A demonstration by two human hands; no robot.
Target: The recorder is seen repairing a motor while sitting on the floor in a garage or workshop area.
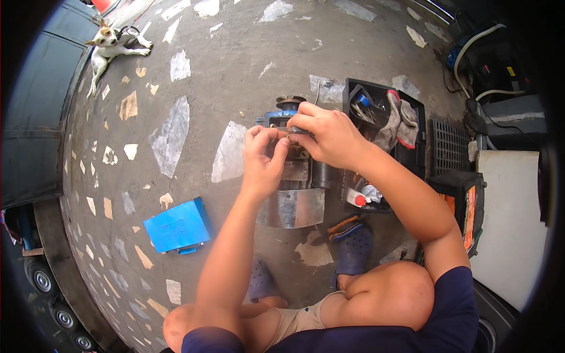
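Observation:
My left hand point(263, 154) and my right hand point(331, 134) meet at the fingertips above a small machine on the floor. Both are closed in a pinch around something small, too hidden by the fingers to name. Beneath them the machine shows a blue metal body point(272, 119), a dark round pulley point(291, 101) at its far end and a dark cylinder point(325, 175) on the right. A shiny bent metal sheet point(292, 208) sticks out from its near end. My hands cover much of the machine's middle.
An open black toolbox point(419, 159) on the right holds tools, work gloves point(395, 125) and a red-capped white bottle point(356, 197). A blue case point(179, 226) lies at left, and a brush point(345, 227) by my right shoe. A dog point(112, 50) rests at the far left.

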